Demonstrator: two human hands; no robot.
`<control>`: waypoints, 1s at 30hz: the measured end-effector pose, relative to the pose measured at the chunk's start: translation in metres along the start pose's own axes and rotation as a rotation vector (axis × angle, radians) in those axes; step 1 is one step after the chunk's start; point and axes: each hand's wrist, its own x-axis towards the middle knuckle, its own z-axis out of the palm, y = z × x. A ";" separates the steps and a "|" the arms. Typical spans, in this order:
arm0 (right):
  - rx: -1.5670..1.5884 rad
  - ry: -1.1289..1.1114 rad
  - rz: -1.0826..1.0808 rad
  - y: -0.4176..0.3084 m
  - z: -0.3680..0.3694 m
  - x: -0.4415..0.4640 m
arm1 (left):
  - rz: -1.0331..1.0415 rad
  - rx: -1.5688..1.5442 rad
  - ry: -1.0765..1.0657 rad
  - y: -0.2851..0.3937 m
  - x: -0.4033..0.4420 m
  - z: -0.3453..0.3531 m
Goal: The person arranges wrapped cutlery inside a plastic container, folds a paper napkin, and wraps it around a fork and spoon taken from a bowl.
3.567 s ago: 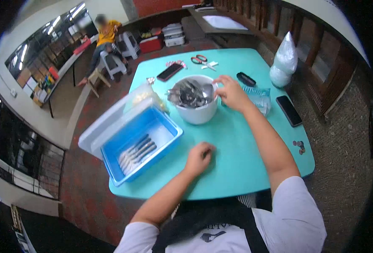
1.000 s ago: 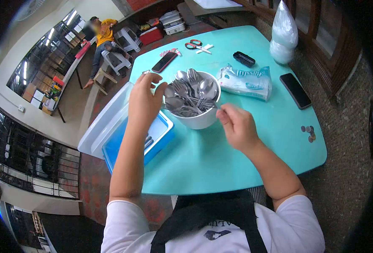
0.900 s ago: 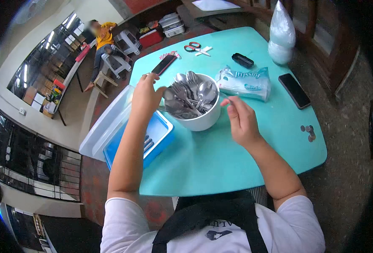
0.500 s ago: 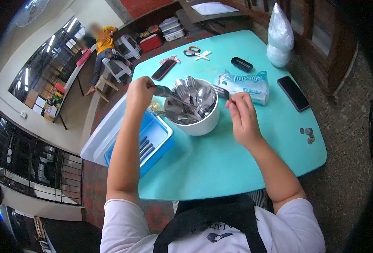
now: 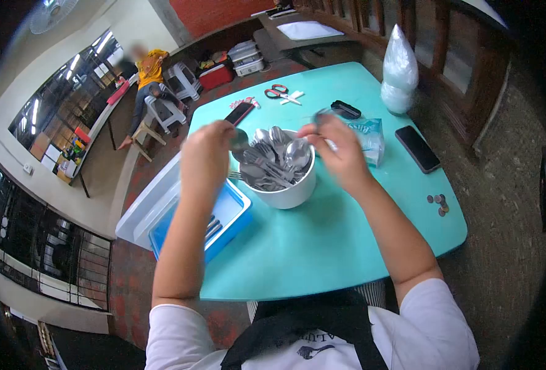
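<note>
A white bucket (image 5: 288,198) full of metal spoons and forks (image 5: 273,161) stands on the turquoise table. At its left rim my left hand (image 5: 206,151) is closed on a spoon (image 5: 239,140), whose bowl points toward the bucket. My right hand (image 5: 339,151), smeared by motion, is closed at the bucket's right side on a fork (image 5: 321,117), which is blurred. Left of the bucket and partly behind my left forearm sits a blue and white tray (image 5: 233,217) with several utensil handles (image 5: 212,227) lying inside.
A tissue pack (image 5: 371,140), a black case (image 5: 345,110), phones (image 5: 418,149) (image 5: 240,113), scissors (image 5: 279,92), coins (image 5: 440,203) and a plastic-wrapped bundle (image 5: 399,77) are on the table (image 5: 322,259). Beyond it, a person in yellow (image 5: 151,68) sits on a stool.
My right hand has moved up and left toward the bucket, lifting the fork. My left hand has turned its spoon downward at the rim. The camera view has shifted slightly.
</note>
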 end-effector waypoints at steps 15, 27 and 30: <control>-0.227 -0.191 0.161 0.065 0.016 -0.007 | -0.188 -0.143 0.150 -0.016 -0.027 0.050; -0.847 -0.729 0.434 0.156 -0.026 0.033 | -0.059 -0.039 -0.149 -0.002 -0.042 0.055; -0.875 -0.929 0.470 0.165 -0.027 0.033 | 0.018 -0.091 -0.030 0.001 -0.058 0.064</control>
